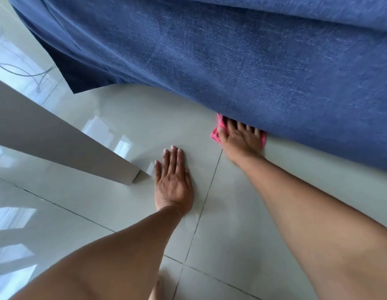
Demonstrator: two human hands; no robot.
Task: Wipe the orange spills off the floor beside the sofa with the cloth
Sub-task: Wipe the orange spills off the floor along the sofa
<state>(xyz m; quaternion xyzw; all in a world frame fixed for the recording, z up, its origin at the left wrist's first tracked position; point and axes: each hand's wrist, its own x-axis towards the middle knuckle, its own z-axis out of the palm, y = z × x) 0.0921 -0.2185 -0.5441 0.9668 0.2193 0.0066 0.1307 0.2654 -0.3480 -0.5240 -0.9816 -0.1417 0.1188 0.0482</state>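
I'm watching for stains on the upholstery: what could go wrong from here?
1. The cloth, pressed under the right hand, touches the lower edge of the sofa; a wipe could smear residue onto the fabric.
2. The left hand lies flat on the glossy floor; it might slide if the tile is wet.

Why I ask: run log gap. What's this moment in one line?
right hand: presses cloth at sofa edge | left hand: flat on floor

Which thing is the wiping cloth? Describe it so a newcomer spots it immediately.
Start at the big blue fabric sofa across the top. Follow its lower edge to the glossy pale tiled floor, where the right hand presses flat. The small bright pink cloth beneath it is the only pink thing in view.
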